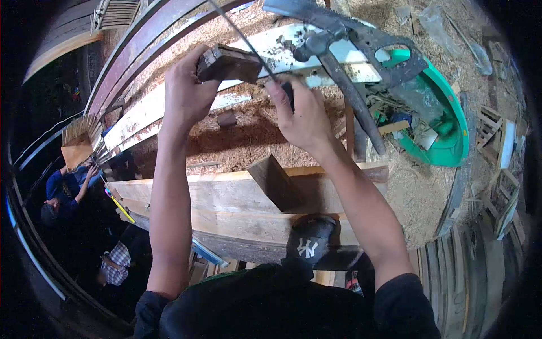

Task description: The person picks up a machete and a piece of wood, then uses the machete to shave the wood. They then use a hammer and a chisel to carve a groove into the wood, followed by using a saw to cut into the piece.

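My left hand [189,85] is closed around a short dark wooden block [234,65], holding it raised above the shavings. Across the block's right end runs a long, thin, dark metal tool [240,35], its far tip pointing up and left. My right hand [305,116] grips this tool by its dark handle [289,95], fingertips right beside the block. A hammer [341,73] lies just to the right, over a handsaw [367,42] on a white board [282,51].
Long planks [226,195] run across in front of me, with a wooden block [282,183] against them and a dark cap [313,240] nearby. A green basin [460,121] holds scraps. Wood shavings [248,135] cover the ground. Other people [62,186] are at the left.
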`<action>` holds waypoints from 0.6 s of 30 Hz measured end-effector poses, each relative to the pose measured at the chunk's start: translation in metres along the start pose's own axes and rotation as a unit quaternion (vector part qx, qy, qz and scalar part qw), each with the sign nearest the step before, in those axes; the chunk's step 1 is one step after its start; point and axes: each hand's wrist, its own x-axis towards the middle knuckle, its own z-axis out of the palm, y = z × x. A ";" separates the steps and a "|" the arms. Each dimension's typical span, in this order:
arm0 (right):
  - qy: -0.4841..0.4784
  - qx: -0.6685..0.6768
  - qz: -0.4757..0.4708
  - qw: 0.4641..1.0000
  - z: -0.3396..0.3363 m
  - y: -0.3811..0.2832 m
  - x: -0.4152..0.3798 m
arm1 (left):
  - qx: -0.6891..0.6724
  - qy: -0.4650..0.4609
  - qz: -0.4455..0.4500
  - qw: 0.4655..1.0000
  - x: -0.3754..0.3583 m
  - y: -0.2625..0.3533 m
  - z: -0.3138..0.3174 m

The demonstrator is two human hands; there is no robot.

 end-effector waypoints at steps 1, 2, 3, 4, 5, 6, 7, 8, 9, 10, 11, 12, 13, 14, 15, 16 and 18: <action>-0.021 0.005 0.032 0.999 -0.006 -0.008 -0.004 | -0.010 0.009 0.007 1.000 -0.002 0.001 0.002; -0.023 0.005 0.032 0.999 -0.003 -0.006 -0.004 | -0.020 0.025 0.014 0.999 -0.002 0.002 0.003; -0.010 0.011 0.027 1.000 0.002 -0.003 -0.004 | -0.037 0.025 0.007 0.999 -0.004 0.002 0.003; 0.006 0.018 0.026 0.999 0.006 0.000 -0.007 | -0.036 0.024 0.004 0.999 -0.007 0.001 0.003; -0.001 -0.018 0.047 0.999 0.010 0.006 -0.004 | -0.020 0.018 0.008 1.000 -0.006 -0.001 0.002; 0.004 -0.020 0.043 0.999 0.005 0.003 -0.001 | -0.004 0.014 0.014 1.000 -0.002 0.001 0.001; 0.001 -0.018 0.022 1.000 -0.001 0.000 0.000 | -0.004 0.017 0.017 1.000 0.001 0.001 0.001; -0.005 -0.013 0.007 1.000 -0.003 -0.001 0.000 | -0.010 0.018 0.017 1.000 0.002 0.001 0.001; -0.002 -0.001 0.014 1.000 -0.005 -0.009 -0.002 | -0.015 0.014 0.013 1.000 -0.001 0.001 0.002; -0.005 0.000 0.018 1.000 -0.002 -0.008 -0.004 | -0.020 0.013 0.010 1.000 -0.003 0.000 0.002; -0.015 0.020 0.028 0.999 0.001 -0.007 -0.004 | -0.025 0.036 0.036 0.998 -0.003 -0.006 0.006; -0.022 0.040 0.038 0.998 0.002 -0.006 -0.004 | -0.025 0.035 0.036 0.998 -0.004 -0.006 0.005; -0.006 -0.041 0.050 0.998 0.008 -0.001 0.001 | -0.015 0.031 0.026 0.999 -0.004 -0.003 0.003; -0.001 -0.042 0.047 0.998 0.006 0.002 0.003 | -0.004 0.027 0.019 0.999 -0.002 0.000 0.002; 0.010 -0.033 0.010 0.999 0.003 0.000 0.006 | 0.006 0.028 0.025 0.999 0.000 0.000 0.002; 0.019 -0.022 -0.022 0.999 -0.001 -0.008 0.007 | 0.006 0.028 0.024 0.999 0.001 0.001 0.001; -0.035 0.014 0.023 0.999 -0.003 -0.009 0.000 | -0.028 0.007 -0.016 0.999 -0.003 0.004 0.001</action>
